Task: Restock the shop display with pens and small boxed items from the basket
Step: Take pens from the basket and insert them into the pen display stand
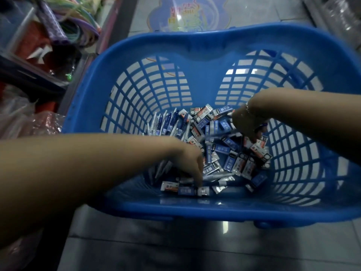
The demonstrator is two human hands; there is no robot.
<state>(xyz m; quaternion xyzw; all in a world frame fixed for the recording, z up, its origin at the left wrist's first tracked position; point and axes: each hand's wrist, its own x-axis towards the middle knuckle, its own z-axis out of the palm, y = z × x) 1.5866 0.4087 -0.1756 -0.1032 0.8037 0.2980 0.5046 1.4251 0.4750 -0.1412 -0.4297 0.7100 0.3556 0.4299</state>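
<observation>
A person reaches with 2 bare arms into a blue plastic basket (205, 55) standing on a grey tiled floor (175, 247). The basket's bottom holds a heap of small boxed items (230, 149) in blue, white and orange, with a bundle of blue-and-white pens (168, 124) lying at the heap's left edge.

The left hand (189, 163) is down among the stock near the basket's near wall, fingers pointed downward, their tips touching a row of small boxes (185, 189) on the basket floor; whether they pinch a box cannot be told.

The right hand (248, 124) hangs over the right side of the heap, fingers curled downward around what appear to be several small boxes, though motion blur hides the exact grip. A thin bracelet (249, 108) shows at that wrist.

To the left of the basket, shelves (29, 61) carry packaged goods, including pastel-coloured hoops (82, 22) and a purple roll (52, 26). A cloud-shaped blue floor sticker (187, 14) lies beyond the basket's far rim.
</observation>
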